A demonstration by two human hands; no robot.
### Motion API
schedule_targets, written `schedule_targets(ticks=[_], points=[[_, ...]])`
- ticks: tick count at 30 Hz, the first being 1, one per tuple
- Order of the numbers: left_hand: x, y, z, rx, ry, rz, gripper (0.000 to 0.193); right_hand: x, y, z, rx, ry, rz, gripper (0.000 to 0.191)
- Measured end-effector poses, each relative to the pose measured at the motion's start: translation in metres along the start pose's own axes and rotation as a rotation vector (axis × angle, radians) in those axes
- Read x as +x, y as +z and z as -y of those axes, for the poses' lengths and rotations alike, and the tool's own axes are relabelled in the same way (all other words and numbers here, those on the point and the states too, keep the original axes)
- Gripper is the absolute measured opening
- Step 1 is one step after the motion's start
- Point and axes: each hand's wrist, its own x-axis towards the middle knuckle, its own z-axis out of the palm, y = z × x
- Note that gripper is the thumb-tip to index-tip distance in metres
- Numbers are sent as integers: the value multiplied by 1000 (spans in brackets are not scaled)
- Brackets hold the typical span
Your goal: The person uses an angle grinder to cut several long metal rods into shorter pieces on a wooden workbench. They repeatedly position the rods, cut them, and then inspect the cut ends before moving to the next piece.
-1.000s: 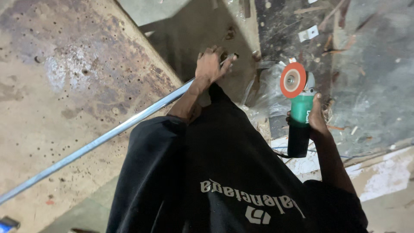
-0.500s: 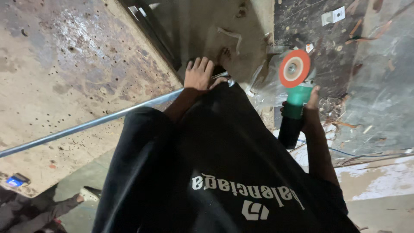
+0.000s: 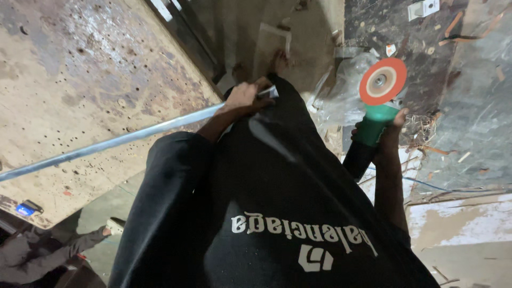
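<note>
My left hand (image 3: 242, 98) grips the near end of a long grey metal tube (image 3: 106, 144) that runs off to the left edge over a stained board. My right hand (image 3: 392, 125) holds a green and black angle grinder (image 3: 368, 133) with an orange disc (image 3: 382, 81) pointing up and away from me. The grinder hangs to the right of my black shirt, apart from the tube. My bare feet show on the floor beyond my left hand.
A large stained, pitted board (image 3: 80, 69) fills the left. Clear plastic sheet (image 3: 341, 96), wood scraps and debris (image 3: 426, 133) litter the dark floor on the right. Another person's sleeve and hand (image 3: 80, 240) reach in at the bottom left, near a small blue object (image 3: 26, 209).
The view has swung so the tube end and my left hand sit lower in frame. My right hand has kept the grinder beside me. Another person's arm stays at the bottom left.
</note>
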Motion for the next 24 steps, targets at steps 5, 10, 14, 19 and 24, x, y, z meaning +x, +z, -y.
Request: schedule_targets(ticks=[5,10,14,19,24], points=[[-3,-9,0,259,128,-200,64,12,-1,-1,153,15,61,94],[-41,-21,26,510,201,-556,42,28,5,-1,-56,43,-39,90],[-34,-36,39,575,117,-574,35,45,22,3,-343,-88,146,89],[-17,-43,37,557,147,-606,36,76,58,-2,-739,-47,210,89],[-17,-41,36,525,140,-600,33,82,90,-24,-1067,-162,58,76]])
